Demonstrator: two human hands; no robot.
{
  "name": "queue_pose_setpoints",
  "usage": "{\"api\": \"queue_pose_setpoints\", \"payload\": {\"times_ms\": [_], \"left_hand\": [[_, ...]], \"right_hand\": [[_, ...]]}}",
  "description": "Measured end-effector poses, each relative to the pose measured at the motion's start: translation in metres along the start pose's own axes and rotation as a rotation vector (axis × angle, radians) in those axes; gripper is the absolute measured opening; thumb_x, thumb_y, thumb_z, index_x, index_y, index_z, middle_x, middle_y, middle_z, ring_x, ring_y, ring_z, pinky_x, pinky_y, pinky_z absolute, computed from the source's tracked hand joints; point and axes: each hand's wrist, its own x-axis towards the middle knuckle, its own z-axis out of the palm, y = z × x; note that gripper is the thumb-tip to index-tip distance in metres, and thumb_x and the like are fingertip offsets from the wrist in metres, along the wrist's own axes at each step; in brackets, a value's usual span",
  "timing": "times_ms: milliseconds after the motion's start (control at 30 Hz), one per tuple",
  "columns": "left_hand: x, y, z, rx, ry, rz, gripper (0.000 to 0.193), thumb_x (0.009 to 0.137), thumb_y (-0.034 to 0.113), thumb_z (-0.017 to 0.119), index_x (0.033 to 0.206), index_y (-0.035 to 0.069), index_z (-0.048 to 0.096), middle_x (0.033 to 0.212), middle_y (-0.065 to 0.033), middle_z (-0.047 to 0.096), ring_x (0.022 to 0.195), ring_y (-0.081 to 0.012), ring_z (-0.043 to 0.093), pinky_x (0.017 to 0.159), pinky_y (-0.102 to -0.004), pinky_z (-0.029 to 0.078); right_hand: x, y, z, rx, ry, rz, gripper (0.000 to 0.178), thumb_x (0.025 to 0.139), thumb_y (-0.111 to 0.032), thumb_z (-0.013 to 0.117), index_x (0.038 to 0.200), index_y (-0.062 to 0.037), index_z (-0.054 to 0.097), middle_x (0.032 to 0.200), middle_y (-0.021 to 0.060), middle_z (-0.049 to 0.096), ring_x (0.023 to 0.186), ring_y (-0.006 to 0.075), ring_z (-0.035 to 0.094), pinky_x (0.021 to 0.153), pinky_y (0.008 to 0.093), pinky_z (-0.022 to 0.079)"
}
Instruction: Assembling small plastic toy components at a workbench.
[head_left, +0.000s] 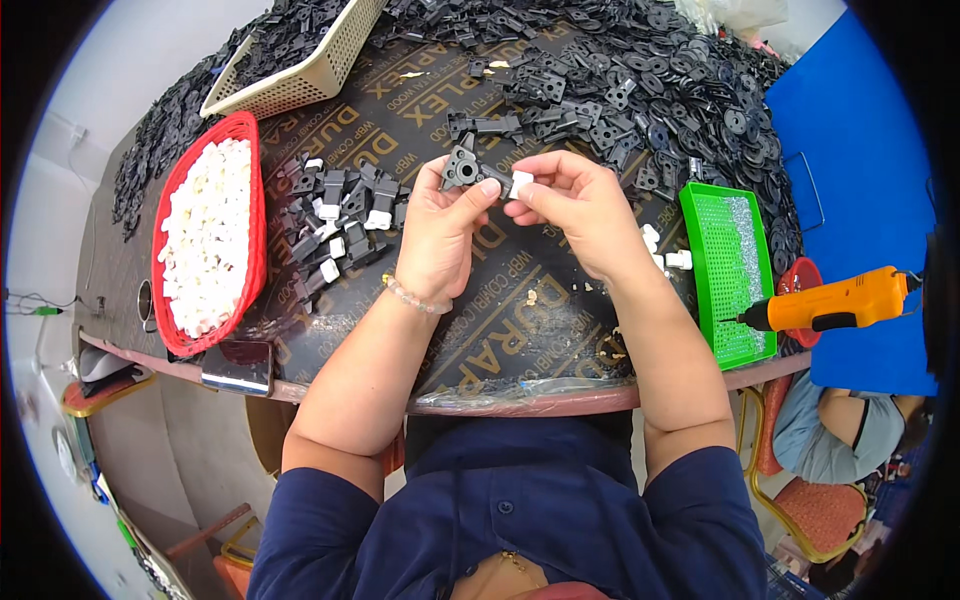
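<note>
Over the tabletop [480, 340], holding a black bracket [459, 157] in the left grip [440, 222] and pinching a white block [522, 184] in the right grip [577, 207], just beside the bracket's right end. Working beside a cluster of white-ended black parts [355, 203], between a red basket [256, 200] of white pieces [205, 235] and a green tray [715, 250]. Facing, farther off, a heap of black discs [700, 90] at right and a beige basket [332, 62] at left.

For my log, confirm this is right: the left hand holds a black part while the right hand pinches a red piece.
One detail is wrong: the head view shows the right hand pinching a white piece, not a red one. The left hand holds a black part.
</note>
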Motion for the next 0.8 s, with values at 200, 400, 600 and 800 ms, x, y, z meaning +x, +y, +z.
{"api": "queue_pose_setpoints", "payload": {"times_ms": [200, 400, 600, 800], "left_hand": [[-0.001, -0.004, -0.001, 0.04, 0.02, 0.069, 0.041, 0.086, 0.003, 0.076, 0.117, 0.006, 0.05, 0.101, -0.0016, 0.066, 0.088, -0.009, 0.062, 0.07, -0.0232, 0.046], [-0.007, 0.002, 0.005, -0.03, -0.006, 0.075, 0.037, 0.087, 0.003, 0.075, 0.113, 0.008, 0.05, 0.101, -0.0036, 0.066, 0.088, -0.0108, 0.062, 0.077, -0.0254, 0.05], [-0.014, 0.005, 0.013, -0.39, -0.339, -0.399, 0.035, 0.1, 0.03, 0.06, 0.128, 0.01, 0.054, 0.114, -0.0023, 0.064, 0.093, -0.0105, 0.063, 0.078, -0.0251, 0.051], [-0.008, -0.018, 0.0, -0.436, -0.11, -0.416, 0.047, 0.1, 0.053, 0.048, 0.127, 0.015, 0.053, 0.113, -0.0013, 0.064, 0.101, -0.0139, 0.063, 0.088, -0.0335, 0.051]], "right_hand": [[-0.002, 0.007, 0.008, 0.132, 0.009, 0.035, 0.02, 0.093, -0.004, 0.067, 0.112, 0.0036, 0.064, 0.098, 0.012, 0.069, 0.085, 0.0172, 0.07, 0.076, 0.0279, 0.058], [-0.002, 0.01, 0.01, 0.242, -0.009, 0.019, 0.015, 0.094, -0.002, 0.066, 0.108, 0.0027, 0.065, 0.096, 0.0099, 0.07, 0.084, 0.0163, 0.07, 0.075, 0.0275, 0.058], [0.001, 0.006, 0.001, -0.024, -0.204, -0.266, 0.08, 0.071, -0.018, 0.084, 0.141, -0.0021, 0.048, 0.138, 0.0137, 0.057, 0.13, 0.0219, 0.051, 0.111, 0.0376, 0.037], [0.035, -0.022, 0.059, -0.667, -0.058, -0.432, 0.072, 0.059, -0.041, 0.085, 0.117, -0.0023, 0.066, 0.102, 0.0162, 0.071, 0.095, 0.0247, 0.071, 0.082, 0.0338, 0.054]]}}
